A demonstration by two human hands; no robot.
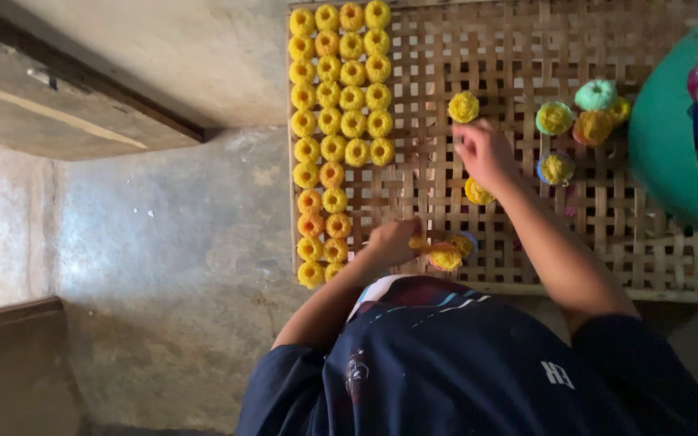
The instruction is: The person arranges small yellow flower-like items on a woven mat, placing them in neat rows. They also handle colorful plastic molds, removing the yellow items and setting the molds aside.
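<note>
**Yellow rings in rows on a woven tray**

Bamboo strips, woven open, make the tray I look down on; bare concrete floor lies to its left. Along the tray's left edge stand yellow rings in neat rows: I count four columns, the two inner ones stopping halfway down and the outer two running to the near rim, some forty pieces in all, a few of them more orange.

My left hand rests near the bottom rim with its fingers drawn together on a yellow piece just beside it; the grip itself is too blurred to be sure of. My right hand sits mid-tray, fingers curled downward, but whether they pinch anything I cannot tell. One loose ring lies just above that hand and another just below the wrist.

Further right, five pieces cluster together: yellow ones with green or blue rims and one teal. A green basin holding coloured pieces crowds the right edge.
</note>
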